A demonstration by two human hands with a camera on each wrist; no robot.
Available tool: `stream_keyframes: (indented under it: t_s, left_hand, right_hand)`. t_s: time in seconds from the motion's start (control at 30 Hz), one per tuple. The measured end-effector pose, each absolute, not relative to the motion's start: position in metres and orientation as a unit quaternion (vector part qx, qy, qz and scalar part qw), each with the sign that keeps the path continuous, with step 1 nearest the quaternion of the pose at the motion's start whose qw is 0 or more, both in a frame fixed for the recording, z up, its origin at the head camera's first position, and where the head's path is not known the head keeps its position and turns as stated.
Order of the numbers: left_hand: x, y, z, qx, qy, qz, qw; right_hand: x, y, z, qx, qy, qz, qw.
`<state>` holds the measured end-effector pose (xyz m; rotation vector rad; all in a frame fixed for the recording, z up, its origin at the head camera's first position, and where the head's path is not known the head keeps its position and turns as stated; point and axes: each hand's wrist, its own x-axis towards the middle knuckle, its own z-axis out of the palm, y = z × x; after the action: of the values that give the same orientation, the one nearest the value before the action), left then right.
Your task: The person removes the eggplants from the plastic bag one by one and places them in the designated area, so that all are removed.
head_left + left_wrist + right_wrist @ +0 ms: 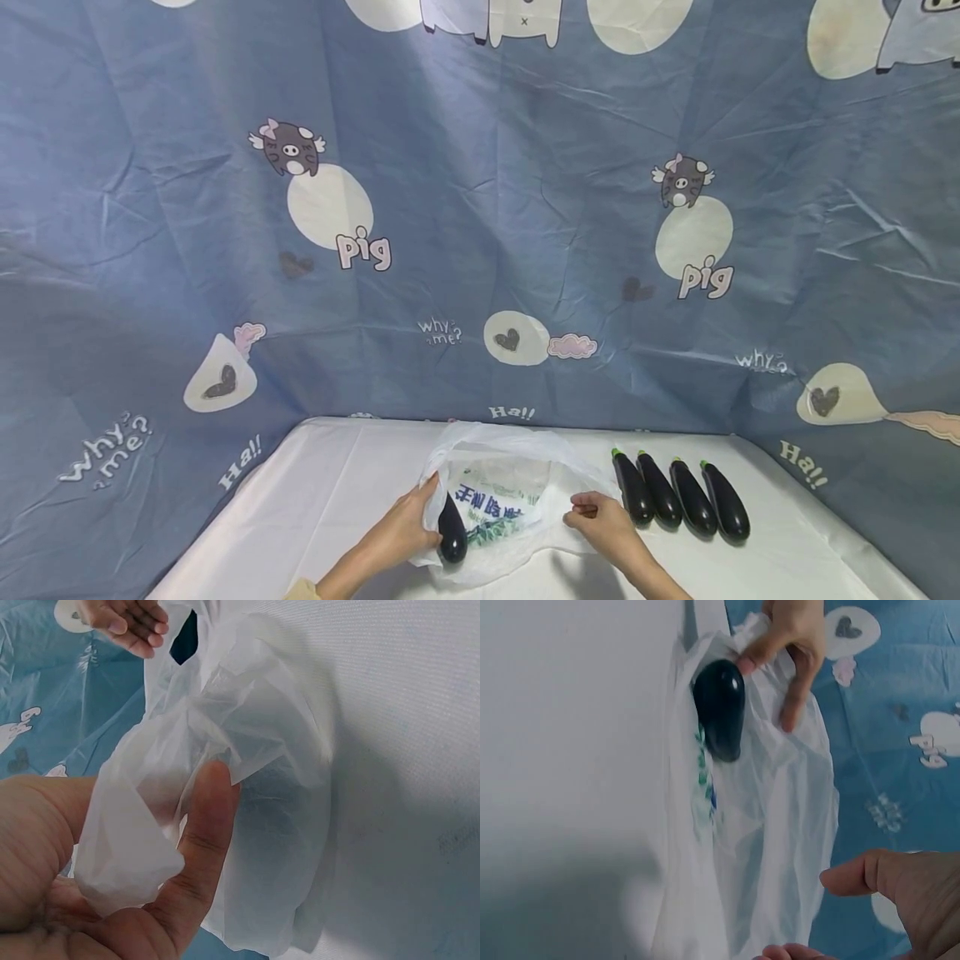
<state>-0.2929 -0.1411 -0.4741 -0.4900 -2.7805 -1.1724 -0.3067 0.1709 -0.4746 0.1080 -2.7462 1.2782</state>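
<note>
A white plastic bag with blue and green print lies spread on the table, its mouth toward me. My left hand grips the bag's left edge, the thin film between thumb and fingers. Just inside that edge is a dark eggplant, close to the left thumb; it also shows in the right wrist view as a glossy eggplant. By the bag's right side is my right hand, its fingers loosely bent around nothing. Thumb and fingers of this right hand stand apart in the right wrist view.
Several eggplants lie side by side to the right of the bag, the outermost eggplant farthest right. A white cloth covers the table. Behind and around it hangs a blue printed curtain.
</note>
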Motion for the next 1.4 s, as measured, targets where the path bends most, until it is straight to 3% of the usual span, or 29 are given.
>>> stream_keyframes:
  t_s: [0.37, 0.6, 0.9, 1.4]
  left_hand:
    - [-0.293, -0.142, -0.474, -0.171, -0.908, -0.379, 0.05]
    - [-0.294, -0.142, -0.474, -0.17, -0.904, -0.388, 0.051]
    - [-0.293, -0.141, -0.472, -0.17, -0.901, -0.397, 0.038]
    - [-0.294, -0.141, -0.473, -0.162, -0.912, -0.375, 0.026]
  right_hand:
    - [-0.309, 0.127, -0.476, 0.118, -0.889, 0.442, 0.022]
    - [-0.311, 0.098, -0.478, 0.133, -0.878, 0.459, -0.004]
    - [-0.312, 0.063, -0.488, 0.158, -0.875, 0.458, 0.006]
    - [-0.311, 0.034, -0.496, 0.161, -0.868, 0.468, -0.016]
